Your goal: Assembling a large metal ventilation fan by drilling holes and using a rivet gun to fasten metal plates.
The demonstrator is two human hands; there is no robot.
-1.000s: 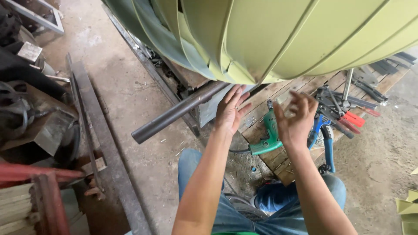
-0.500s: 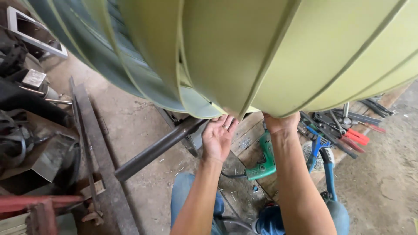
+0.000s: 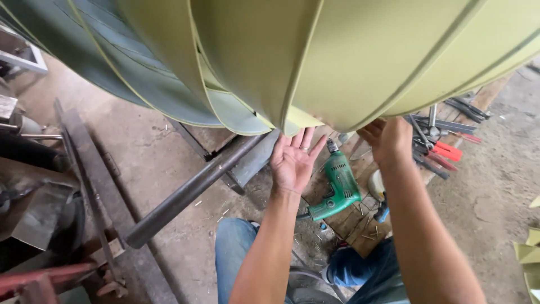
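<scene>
A big rounded body of overlapping yellow-green sheet-metal blades (image 3: 349, 62) fills the top of the view. My left hand (image 3: 293, 160) is raised palm up with fingers spread, its fingertips at the lower edge of the blades. My right hand (image 3: 387, 138) reaches up under the blade edge, fingers curled and partly hidden behind the metal; whether it grips anything cannot be seen. A green electric drill (image 3: 339, 186) lies on a wooden board below, between my two forearms.
A dark steel pipe (image 3: 191, 188) slants across the concrete floor at left. A flat steel bar (image 3: 93, 174) and scrap metal lie further left. Red-handled pliers and other hand tools (image 3: 441, 143) sit on the board at right. My knees in blue jeans (image 3: 236, 253) are below.
The view has tilted up and closer to the blades. Both hands rose from in front of the drill to the blade's lower edge; the right hand's fingers went behind the metal.
</scene>
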